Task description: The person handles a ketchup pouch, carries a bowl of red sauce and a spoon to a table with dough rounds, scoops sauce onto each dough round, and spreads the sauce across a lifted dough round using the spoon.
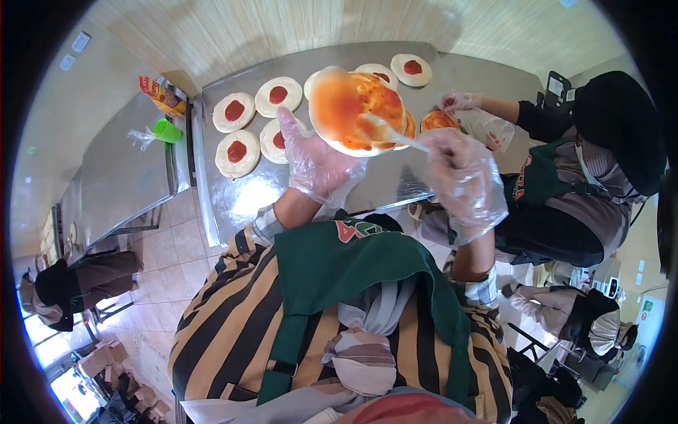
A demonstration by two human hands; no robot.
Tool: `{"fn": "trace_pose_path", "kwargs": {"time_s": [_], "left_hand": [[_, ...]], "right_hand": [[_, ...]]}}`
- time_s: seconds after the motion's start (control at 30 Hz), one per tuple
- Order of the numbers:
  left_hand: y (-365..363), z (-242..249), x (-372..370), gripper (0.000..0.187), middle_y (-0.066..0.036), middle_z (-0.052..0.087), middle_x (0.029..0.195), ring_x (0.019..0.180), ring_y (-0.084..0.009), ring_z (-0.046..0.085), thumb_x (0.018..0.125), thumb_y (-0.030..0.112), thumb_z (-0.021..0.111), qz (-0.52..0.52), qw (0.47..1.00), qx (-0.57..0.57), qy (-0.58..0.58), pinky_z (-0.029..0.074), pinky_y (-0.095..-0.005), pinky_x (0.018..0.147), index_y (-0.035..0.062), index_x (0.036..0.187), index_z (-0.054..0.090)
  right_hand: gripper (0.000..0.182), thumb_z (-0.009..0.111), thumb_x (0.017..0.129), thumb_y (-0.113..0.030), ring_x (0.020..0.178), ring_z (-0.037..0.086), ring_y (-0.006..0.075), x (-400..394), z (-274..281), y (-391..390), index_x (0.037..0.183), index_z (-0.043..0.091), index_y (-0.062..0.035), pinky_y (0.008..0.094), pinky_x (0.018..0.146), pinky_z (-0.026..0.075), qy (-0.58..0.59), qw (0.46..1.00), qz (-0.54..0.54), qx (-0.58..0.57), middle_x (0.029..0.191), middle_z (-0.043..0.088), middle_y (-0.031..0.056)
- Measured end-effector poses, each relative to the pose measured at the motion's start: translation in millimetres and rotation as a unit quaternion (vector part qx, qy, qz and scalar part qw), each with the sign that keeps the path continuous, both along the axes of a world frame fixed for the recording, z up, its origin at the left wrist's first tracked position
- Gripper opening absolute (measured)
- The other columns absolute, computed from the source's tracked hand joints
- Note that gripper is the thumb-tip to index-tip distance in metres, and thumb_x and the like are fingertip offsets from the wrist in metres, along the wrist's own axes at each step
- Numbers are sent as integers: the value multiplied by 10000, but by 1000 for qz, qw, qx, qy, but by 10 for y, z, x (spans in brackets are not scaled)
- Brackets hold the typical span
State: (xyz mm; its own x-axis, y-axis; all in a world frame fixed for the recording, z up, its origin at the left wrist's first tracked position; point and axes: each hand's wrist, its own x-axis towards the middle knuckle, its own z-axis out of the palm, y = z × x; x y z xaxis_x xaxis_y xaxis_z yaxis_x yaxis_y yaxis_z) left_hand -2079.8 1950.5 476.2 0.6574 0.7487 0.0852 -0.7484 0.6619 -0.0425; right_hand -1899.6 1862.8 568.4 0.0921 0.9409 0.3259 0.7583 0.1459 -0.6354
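My left hand (321, 159), in a clear plastic glove, holds up a round dough base (385, 102) from below, its thumb apart at the left. Red sauce covers much of its top. My right hand (459, 169), gloved too, is closed on the handle of a light-coloured spoon (395, 133), whose bowl touches the sauce. Behind and left of the held base, several dough rounds lie on the metal table (289, 201), each with a red sauce spot, such as the round (248, 159) at the left.
At the right a co-worker in a green apron (540, 177) reaches a gloved hand (462, 101) to another sauced base (439, 121). A green cup (167, 131) and a yellow-red packet (164, 99) stand on a left side table (127, 169). Other people are farther back.
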Motion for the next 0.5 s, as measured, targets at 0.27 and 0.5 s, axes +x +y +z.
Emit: {"fn": "trace_pose_path", "kwargs": {"time_s": [0.27, 0.5], "left_hand": [[-10, -64, -64, 1068, -126, 204, 1521, 1391, -342, 209, 719, 868, 305, -11, 998, -24, -54, 151, -534, 1132, 116, 1470, 197], [64, -95, -121, 1068, -126, 202, 1522, 1392, -343, 207, 721, 868, 299, -8, 994, -37, -105, 147, -537, 1132, 117, 1472, 192]], "right_hand": [[161, 574, 768, -11, 633, 605, 230, -155, 9, -10, 913, 602, -75, 328, 560, 472, -91, 994, 58, 9, 808, 624, 120], [180, 506, 822, 22, 535, 560, 84, -89, 52, -65, 961, 618, -5, 239, 486, 447, 20, 998, 3, -64, 699, 595, 49]]}}
